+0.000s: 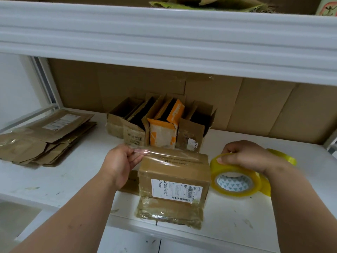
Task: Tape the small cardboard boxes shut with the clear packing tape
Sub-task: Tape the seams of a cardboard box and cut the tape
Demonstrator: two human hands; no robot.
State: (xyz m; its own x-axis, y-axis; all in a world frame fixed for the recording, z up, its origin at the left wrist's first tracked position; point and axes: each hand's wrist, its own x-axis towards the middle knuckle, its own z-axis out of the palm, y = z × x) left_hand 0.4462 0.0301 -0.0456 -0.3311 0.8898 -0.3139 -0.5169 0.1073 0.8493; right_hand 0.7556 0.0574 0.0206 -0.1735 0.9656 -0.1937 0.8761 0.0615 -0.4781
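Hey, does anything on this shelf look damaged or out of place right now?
Yes. The box being taped has a crumpled bottom flap sticking out flat toward the shelf's front edge, covered in wrinkled old tape. Behind it, a row of open boxes leans with torn, bent flaps. Nothing looks spilled.

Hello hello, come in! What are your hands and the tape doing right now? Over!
Left hand pinching the tape strip over the box. Right hand gripping the tape roll. Box not sealed yet. Nothing in the way.
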